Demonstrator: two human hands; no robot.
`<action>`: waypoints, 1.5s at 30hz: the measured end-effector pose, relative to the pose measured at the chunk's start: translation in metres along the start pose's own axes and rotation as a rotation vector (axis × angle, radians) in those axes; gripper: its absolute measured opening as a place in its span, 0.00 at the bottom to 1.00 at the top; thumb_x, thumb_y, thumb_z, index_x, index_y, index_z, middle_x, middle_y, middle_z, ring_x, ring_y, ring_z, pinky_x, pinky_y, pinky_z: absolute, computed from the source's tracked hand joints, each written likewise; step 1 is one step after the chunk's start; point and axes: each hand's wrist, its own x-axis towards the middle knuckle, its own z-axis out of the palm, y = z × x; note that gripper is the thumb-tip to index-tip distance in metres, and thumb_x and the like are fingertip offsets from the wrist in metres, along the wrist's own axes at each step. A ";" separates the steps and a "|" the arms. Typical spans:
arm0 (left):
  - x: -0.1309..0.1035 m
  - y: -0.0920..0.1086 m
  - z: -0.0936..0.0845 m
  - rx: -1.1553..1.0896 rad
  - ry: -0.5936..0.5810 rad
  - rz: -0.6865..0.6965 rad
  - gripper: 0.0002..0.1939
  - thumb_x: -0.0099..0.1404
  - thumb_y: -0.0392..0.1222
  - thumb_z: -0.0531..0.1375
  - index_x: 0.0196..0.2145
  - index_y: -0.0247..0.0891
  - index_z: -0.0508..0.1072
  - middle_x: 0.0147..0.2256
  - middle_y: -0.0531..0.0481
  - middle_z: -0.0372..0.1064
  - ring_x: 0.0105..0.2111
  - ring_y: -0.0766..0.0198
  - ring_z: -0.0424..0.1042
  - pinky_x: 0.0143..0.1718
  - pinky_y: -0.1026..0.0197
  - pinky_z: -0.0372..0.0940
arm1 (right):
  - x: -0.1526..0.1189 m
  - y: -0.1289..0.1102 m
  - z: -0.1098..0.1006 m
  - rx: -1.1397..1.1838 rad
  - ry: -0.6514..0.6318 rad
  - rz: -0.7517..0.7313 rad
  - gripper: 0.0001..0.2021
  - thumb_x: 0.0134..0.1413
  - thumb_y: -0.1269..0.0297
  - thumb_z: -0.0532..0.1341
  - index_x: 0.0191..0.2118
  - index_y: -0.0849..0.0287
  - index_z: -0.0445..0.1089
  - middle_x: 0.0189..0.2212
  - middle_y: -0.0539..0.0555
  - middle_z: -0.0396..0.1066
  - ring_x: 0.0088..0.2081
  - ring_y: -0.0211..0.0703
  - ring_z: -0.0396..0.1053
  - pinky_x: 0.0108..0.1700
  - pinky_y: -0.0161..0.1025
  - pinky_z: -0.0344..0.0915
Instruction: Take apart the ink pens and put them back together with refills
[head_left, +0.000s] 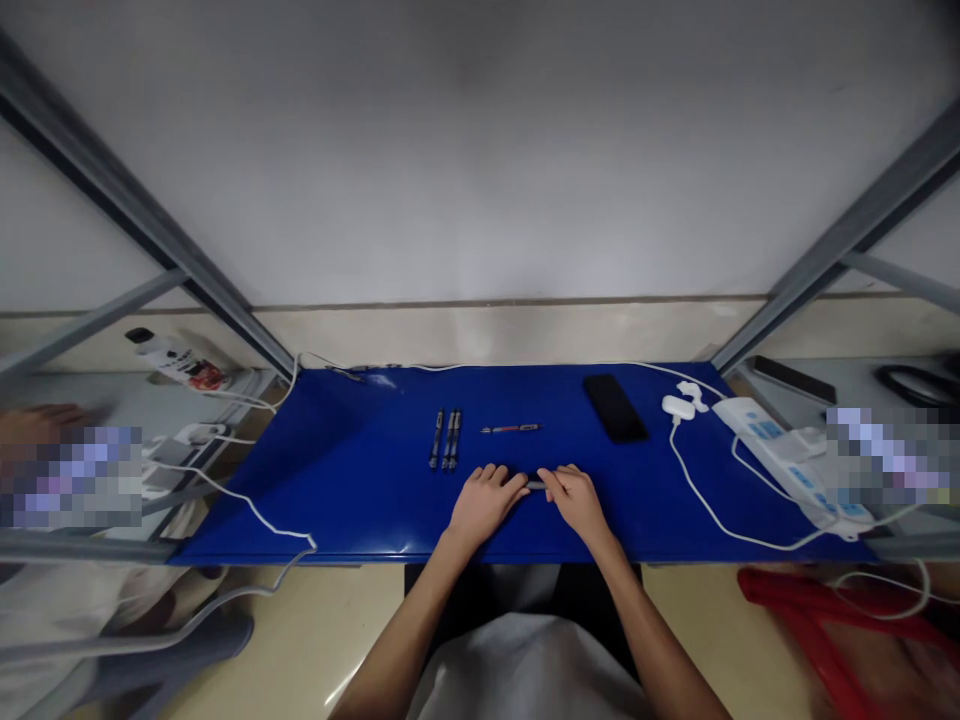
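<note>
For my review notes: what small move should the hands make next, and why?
Probably the right hand should release the slim grey object, leaving it to the left hand: both hold it, and the crosswise pen lies just beyond, unheld.

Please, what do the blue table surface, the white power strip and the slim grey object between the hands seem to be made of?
Blue table surface: probably plastic or vinyl, smooth and shiny; light glints near its front edge.
White power strip: likely hard plastic; it looks rigid, with blue panels.
Slim grey object: perhaps plastic, looks plain, matte; too little shows to exclude metal.
</note>
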 end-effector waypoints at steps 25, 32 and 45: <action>-0.007 -0.002 0.007 -0.108 0.048 -0.155 0.18 0.73 0.52 0.44 0.42 0.45 0.71 0.30 0.49 0.69 0.31 0.64 0.69 0.28 0.65 0.54 | 0.000 0.007 0.005 0.047 -0.048 -0.029 0.11 0.63 0.54 0.56 0.44 0.53 0.69 0.39 0.55 0.75 0.40 0.49 0.71 0.41 0.41 0.64; -0.008 -0.002 0.005 -0.089 0.007 -0.090 0.20 0.72 0.57 0.43 0.44 0.48 0.71 0.30 0.50 0.70 0.29 0.64 0.70 0.27 0.65 0.54 | 0.002 0.006 0.004 -0.048 -0.101 -0.106 0.20 0.66 0.56 0.52 0.23 0.55 0.66 0.23 0.53 0.71 0.28 0.45 0.69 0.37 0.42 0.62; -0.009 -0.002 0.007 -0.081 -0.006 -0.124 0.21 0.73 0.54 0.42 0.41 0.45 0.71 0.29 0.50 0.71 0.28 0.65 0.70 0.27 0.66 0.55 | 0.004 0.008 0.004 0.014 -0.109 -0.075 0.12 0.63 0.54 0.55 0.35 0.54 0.71 0.32 0.53 0.74 0.34 0.47 0.71 0.40 0.41 0.64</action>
